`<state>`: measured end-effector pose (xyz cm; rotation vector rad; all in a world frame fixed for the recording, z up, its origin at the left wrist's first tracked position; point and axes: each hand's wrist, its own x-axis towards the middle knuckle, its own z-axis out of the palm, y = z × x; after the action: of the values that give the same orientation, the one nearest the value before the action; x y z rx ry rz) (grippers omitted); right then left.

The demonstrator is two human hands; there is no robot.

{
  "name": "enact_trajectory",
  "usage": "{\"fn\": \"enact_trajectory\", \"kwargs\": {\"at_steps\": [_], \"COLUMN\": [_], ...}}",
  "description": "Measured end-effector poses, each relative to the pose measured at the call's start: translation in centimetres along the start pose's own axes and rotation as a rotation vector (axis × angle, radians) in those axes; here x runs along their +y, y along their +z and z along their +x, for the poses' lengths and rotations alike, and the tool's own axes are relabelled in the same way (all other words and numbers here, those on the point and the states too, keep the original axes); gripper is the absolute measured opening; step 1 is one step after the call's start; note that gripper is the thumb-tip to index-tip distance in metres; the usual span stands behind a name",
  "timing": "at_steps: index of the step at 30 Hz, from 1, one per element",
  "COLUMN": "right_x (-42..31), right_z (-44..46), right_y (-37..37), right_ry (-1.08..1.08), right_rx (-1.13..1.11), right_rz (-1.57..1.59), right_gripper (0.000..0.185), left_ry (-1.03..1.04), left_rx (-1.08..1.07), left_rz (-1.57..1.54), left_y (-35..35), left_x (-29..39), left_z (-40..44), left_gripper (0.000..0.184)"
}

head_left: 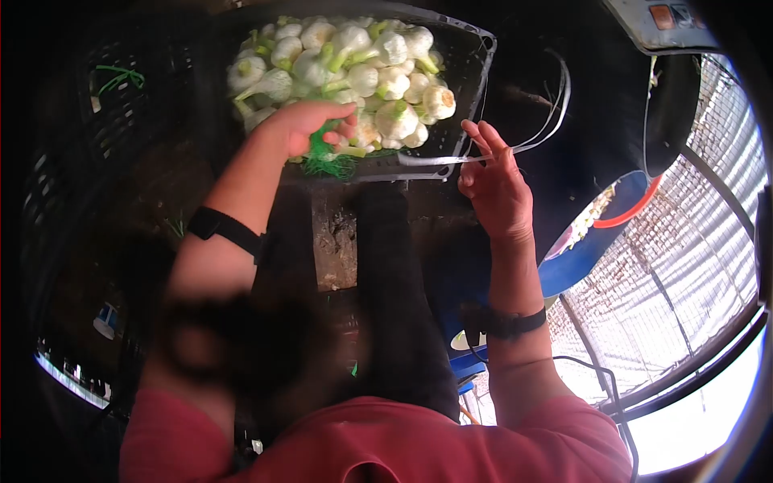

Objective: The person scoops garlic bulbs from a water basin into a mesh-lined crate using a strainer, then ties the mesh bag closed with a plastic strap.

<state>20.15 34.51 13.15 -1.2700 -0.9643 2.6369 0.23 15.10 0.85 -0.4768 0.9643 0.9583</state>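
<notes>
White, stubby-stemmed garlic [348, 76], upper centre. Left hand [316, 129] (at netting [332, 164]) and right hand [498, 181] (by strap [441, 161]) half-curl; I can't tell grips.

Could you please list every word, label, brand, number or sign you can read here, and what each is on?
No text can be read anywhere.
Grey panel, top right: any markings are too small and blurred to read.
Small blue-and-white item, lower left: too small to read.
Crate and white strip: no lettering visible.
</notes>
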Motion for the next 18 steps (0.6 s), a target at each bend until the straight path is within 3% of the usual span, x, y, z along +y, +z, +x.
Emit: {"fn": "enact_trajectory", "kwargs": {"at_steps": [2,4,5,8,12,14,17,18], "right_x": [1.5,2.6,3.5,5.5,6.2,6.6,7.2,7.4], "right_z": [0.9,1.9,2.1,2.7,3.3,3.9,5.4,5.8], "right_y": [0.1,-0.3,0.3,1.5,3.2,2.8,3.7,3.9], "right_ry": [0.036,0.141,0.103,0.073,0.012,0.046,-0.291,-0.296], "right_rx": [0.003,0.007,0.086,0.234,0.237,0.179,0.047,0.041], "right_rz": [0.036,-0.404,-0.462,-0.229,-0.458,-0.542,-0.873,-0.869], "right_gripper": [0.047,0.041,0.037,0.036,0.033,0.024,0.02,0.02], "left_ry": [0.026,0.034,0.047,0.042,0.02,0.012,-0.03,-0.049], "left_rx": [0.004,0.008,-0.003,-0.035,-0.048,-0.193,-0.19,-0.191], "left_rz": [0.018,0.022,0.044,0.062,0.122,0.079,0.045,0.02], "left_y": [0.1,0.2,0.1,-0.3,0.1,0.1,0.1,0.1], "left_x": [0.0,0.0,-0.1,-0.4,0.4,0.6,0.7,0.7], "left_z": [0.0,-0.1,0.0,-0.1,-0.6,-0.8,-0.7,-0.6], "left_gripper": [0.022,0.023,0.023,0.024,0.023,0.024,0.023,0.023]}}
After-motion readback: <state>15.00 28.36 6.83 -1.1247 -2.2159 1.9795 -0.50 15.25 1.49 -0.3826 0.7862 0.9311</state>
